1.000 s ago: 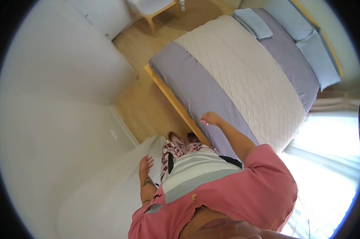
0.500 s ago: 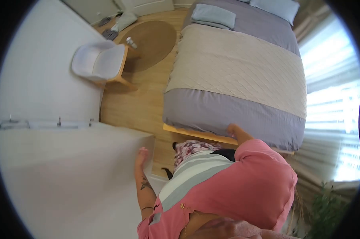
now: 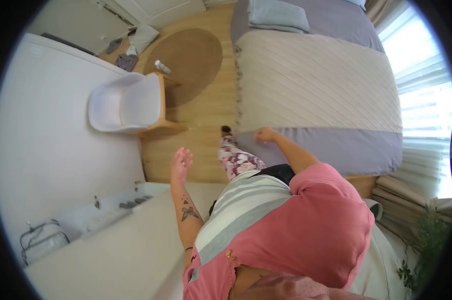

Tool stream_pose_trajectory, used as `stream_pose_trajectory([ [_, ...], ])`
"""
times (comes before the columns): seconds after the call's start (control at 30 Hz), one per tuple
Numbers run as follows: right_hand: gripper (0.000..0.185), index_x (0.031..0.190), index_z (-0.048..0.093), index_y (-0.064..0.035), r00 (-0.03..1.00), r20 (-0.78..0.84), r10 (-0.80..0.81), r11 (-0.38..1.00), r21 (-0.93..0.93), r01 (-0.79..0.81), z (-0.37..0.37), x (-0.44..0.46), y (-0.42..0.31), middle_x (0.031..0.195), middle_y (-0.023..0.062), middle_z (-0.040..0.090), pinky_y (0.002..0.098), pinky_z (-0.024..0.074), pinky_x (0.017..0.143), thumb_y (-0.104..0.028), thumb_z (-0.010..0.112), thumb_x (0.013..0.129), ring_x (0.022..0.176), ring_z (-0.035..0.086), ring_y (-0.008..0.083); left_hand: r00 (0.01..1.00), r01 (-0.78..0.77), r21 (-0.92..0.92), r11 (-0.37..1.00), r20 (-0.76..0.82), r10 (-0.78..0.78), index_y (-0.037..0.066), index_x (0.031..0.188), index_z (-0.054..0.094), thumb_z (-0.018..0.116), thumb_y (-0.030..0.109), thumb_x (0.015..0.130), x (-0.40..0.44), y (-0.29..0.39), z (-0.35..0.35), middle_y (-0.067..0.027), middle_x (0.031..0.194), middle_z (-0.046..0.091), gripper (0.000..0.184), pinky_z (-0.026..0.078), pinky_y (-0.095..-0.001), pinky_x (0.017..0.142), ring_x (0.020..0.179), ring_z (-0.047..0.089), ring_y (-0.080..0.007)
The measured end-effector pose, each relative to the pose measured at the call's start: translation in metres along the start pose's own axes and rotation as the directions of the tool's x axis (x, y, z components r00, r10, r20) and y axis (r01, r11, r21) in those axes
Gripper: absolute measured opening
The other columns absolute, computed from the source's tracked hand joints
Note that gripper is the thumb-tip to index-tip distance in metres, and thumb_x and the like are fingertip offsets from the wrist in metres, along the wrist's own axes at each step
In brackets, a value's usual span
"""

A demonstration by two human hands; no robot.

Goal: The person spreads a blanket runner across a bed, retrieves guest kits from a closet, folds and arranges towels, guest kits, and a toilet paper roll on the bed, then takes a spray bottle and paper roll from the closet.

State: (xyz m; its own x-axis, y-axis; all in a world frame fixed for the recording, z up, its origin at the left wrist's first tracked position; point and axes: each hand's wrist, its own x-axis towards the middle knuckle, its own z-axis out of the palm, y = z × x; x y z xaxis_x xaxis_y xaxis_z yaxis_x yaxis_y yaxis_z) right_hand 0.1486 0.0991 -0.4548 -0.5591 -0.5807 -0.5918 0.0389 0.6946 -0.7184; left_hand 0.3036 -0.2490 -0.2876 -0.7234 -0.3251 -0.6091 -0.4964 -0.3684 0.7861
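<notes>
Quilt (image 3: 316,80) lies across the bed (image 3: 346,152), likely soft and floppy, best gripped by its ruffled hem (image 3: 238,82) along the bed's side edge. Right hand (image 3: 266,134) curls loosely near the foot corner, nothing visible inside; left hand (image 3: 180,165) is open, empty, near the chair (image 3: 138,102)

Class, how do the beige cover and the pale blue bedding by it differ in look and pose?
The beige cover shows a crisscross pattern; the pale blue bedding looks plain. The beige cover lies spread across the bed, while the pale blue bedding is folded into a small bundle. Both rest on the bed.
</notes>
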Motion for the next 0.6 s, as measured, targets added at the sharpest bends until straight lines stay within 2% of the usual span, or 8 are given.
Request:
stream_pose_trajectory([
  [0.07,0.023,0.085,0.064,-0.0059,1.0,0.004,-0.021,0.996,-0.085,0.021,-0.02,0.051,-0.008,0.07,0.0082,0.063,0.0319,0.0496,0.057,-0.023,0.053,0.076,0.052,0.059,0.0181,0.999,0.02,0.007,1.0,-0.032,-0.02,0.01,0.121,0.042,0.044,0.032,0.089,0.053,0.025,-0.024,-0.007,0.111,0.053,0.039,0.042,-0.0306,0.077,0.093,0.053,-0.017],
  [0.17,0.023,0.081,0.064,-0.0067,0.987,0.071,0.147,0.981,0.116,-0.154,-0.063,0.129,-0.03,0.069,0.0094,0.062,0.0324,0.0494,0.059,-0.026,0.052,0.077,0.053,0.059,0.0193,0.997,0.016,0.025,1.0,-0.076,-0.014,0.01,0.117,0.045,0.046,0.034,0.088,0.157,0.078,-0.026,-0.0044,0.105,0.056,0.038,0.043,-0.0286,0.073,0.089,0.055,-0.0147],
  [0.3,0.023,0.081,0.065,-0.0079,0.953,-0.292,0.074,0.984,0.174,-0.023,-0.136,0.136,-0.116,0.066,0.0054,0.062,0.0303,0.048,0.058,-0.027,0.053,0.078,0.056,0.058,0.0154,0.993,0.11,0.216,0.97,-0.063,-0.099,0.012,0.113,0.05,0.049,0.037,0.086,0.256,0.116,0.008,-0.0021,0.1,0.058,0.037,0.043,-0.0254,0.07,0.085,0.055,-0.0118],
  [0.4,0.02,0.082,0.065,-0.0088,0.919,-0.343,0.192,0.895,0.445,-0.021,-0.173,0.164,-0.139,0.067,0.0032,0.062,0.0285,0.0477,0.057,-0.026,0.056,0.078,0.055,0.056,0.0138,0.978,0.06,0.328,0.943,0.169,-0.121,0.014,0.112,0.051,0.049,0.034,0.086,0.334,0.15,0.092,-0.0015,0.102,0.057,0.034,0.042,-0.028,0.073,0.088,0.054,-0.0126],
  [0.5,0.02,0.087,0.064,-0.0068,0.9,-0.356,0.252,0.865,0.499,-0.045,-0.197,0.185,-0.139,0.072,0.0025,0.062,0.0274,0.0473,0.06,-0.024,0.059,0.078,0.06,0.057,0.0122,0.914,-0.011,0.481,0.876,0.361,-0.186,0.013,0.115,0.05,0.049,0.036,0.085,0.41,0.164,0.191,-0.0034,0.112,0.052,0.037,0.041,-0.0288,0.078,0.095,0.051,-0.0134],
  [0.53,0.02,0.087,0.064,-0.0068,0.886,-0.369,0.281,0.856,0.513,-0.057,-0.193,0.201,-0.121,0.072,0.0025,0.062,0.0274,0.0473,0.06,-0.024,0.059,0.078,0.06,0.057,0.0122,0.89,-0.15,0.476,0.866,0.447,-0.091,0.01,0.114,0.05,0.05,0.037,0.085,0.435,0.163,0.223,-0.0062,0.112,0.054,0.039,0.04,-0.0298,0.081,0.097,0.052,-0.0169],
  [0.57,0.022,0.091,0.063,-0.0048,0.914,-0.26,0.312,0.532,0.844,0.059,-0.18,0.225,-0.09,0.075,0.0026,0.062,0.0263,0.047,0.062,-0.023,0.059,0.08,0.064,0.057,0.0115,0.846,-0.286,0.451,0.845,0.534,0.001,0.008,0.113,0.05,0.051,0.037,0.084,0.462,0.161,0.255,-0.009,0.111,0.055,0.042,0.04,-0.0308,0.084,0.099,0.052,-0.0203],
  [0.6,0.024,0.094,0.061,-0.0029,0.944,-0.172,0.283,0.087,0.984,0.153,-0.177,0.243,-0.069,0.079,0.0028,0.062,0.0252,0.0467,0.063,-0.022,0.059,0.081,0.067,0.057,0.0107,0.825,-0.289,0.448,0.846,0.565,-0.018,0.008,0.113,0.05,0.051,0.037,0.084,0.496,0.158,0.29,-0.009,0.111,0.055,0.042,0.04,-0.0308,0.084,0.099,0.052,-0.0203],
])
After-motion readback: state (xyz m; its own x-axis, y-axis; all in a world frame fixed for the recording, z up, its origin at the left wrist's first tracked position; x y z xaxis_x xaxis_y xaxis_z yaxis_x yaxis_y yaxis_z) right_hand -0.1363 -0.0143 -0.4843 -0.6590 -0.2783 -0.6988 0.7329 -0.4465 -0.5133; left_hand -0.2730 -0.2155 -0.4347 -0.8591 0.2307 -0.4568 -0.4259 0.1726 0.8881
